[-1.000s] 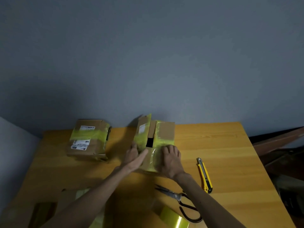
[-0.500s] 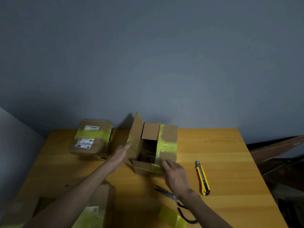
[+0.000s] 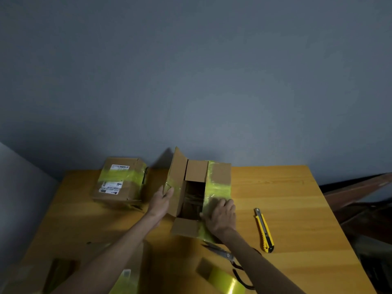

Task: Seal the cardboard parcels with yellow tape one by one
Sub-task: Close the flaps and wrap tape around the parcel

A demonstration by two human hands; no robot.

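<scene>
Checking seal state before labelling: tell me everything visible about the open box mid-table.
The open cardboard box is brown, standing on the wooden table. Its top is open: left flap upright, held by the left hand; right flap folded down, crossed by yellow tape, with the right hand flat on it. The far short flap tilts up, the near one lies folded outward. Inside is dark; contents unclear.

The place looked like a small packing corner in a home or a simple office — it was too dim to tell which. A plain grey-blue wall (image 3: 191, 81) stood behind a wooden table (image 3: 286, 187), and on it lay cardboard parcels (image 3: 121, 181), a roll of yellow tape (image 3: 224, 281), scissors (image 3: 222, 254) and a yellow utility knife (image 3: 264, 230).
</scene>
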